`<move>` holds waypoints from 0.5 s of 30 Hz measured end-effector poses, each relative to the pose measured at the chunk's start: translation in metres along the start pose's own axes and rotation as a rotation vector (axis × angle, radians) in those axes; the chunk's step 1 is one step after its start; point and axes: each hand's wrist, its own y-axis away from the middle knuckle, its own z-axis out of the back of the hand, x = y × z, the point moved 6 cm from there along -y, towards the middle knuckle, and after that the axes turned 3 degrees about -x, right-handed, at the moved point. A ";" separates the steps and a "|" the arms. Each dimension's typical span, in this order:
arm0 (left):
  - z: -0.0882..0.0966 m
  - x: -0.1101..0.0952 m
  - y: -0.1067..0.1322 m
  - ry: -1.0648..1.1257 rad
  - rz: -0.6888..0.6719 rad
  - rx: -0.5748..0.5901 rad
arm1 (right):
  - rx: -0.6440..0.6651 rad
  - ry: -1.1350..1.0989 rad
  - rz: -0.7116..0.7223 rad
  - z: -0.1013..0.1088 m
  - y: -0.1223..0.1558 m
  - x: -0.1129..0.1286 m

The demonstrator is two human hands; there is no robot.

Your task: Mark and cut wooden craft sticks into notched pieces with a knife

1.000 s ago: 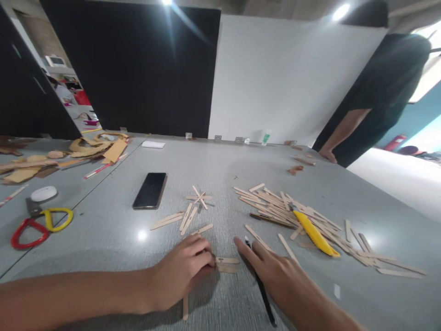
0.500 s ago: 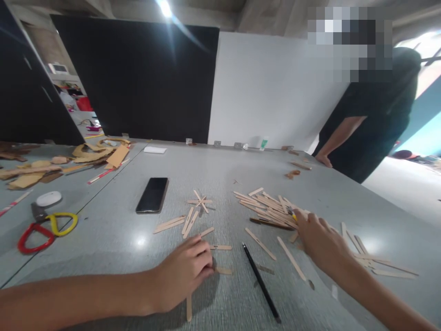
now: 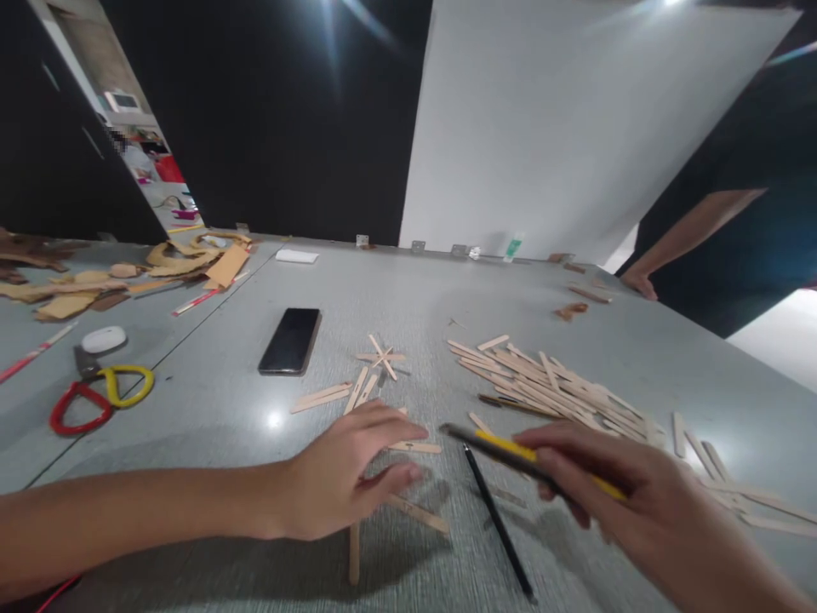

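My left hand (image 3: 348,472) rests on the grey table (image 3: 408,289) with fingers spread over a few wooden craft sticks (image 3: 408,509). One marked stick (image 3: 414,447) lies by its fingertips. My right hand (image 3: 629,502) is closed around a yellow utility knife (image 3: 511,451), held low above the table with its tip pointing left toward my left hand. A black pencil (image 3: 498,519) lies on the table beneath the knife. A big heap of craft sticks (image 3: 549,387) spreads to the right.
A black phone (image 3: 290,340) lies at centre left, with crossed sticks (image 3: 381,358) beside it. Red and yellow scissors (image 3: 102,396) and cardboard scraps (image 3: 159,268) sit far left. Another person's hand (image 3: 635,281) leans on the far right edge.
My right hand went from the pencil to the stick heap, took up the yellow knife, and brought it back toward my left hand. My left fingers have spread.
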 end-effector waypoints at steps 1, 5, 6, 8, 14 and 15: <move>0.001 -0.004 0.000 0.026 -0.011 0.011 | 0.047 -0.048 0.033 -0.012 0.002 0.014; 0.006 -0.002 0.006 -0.007 0.190 -0.069 | 0.164 -0.069 0.146 -0.043 0.000 0.042; 0.008 -0.001 0.008 -0.044 0.232 -0.099 | 0.196 -0.069 0.145 -0.047 -0.002 0.043; 0.008 0.000 0.009 -0.074 0.234 -0.091 | 0.233 -0.090 0.117 -0.052 -0.006 0.043; 0.005 -0.005 0.003 0.061 0.039 -0.072 | 0.312 -0.330 -0.083 -0.051 -0.008 0.046; 0.006 -0.005 0.002 0.092 0.050 -0.092 | 0.293 -0.427 -0.115 -0.049 -0.007 0.045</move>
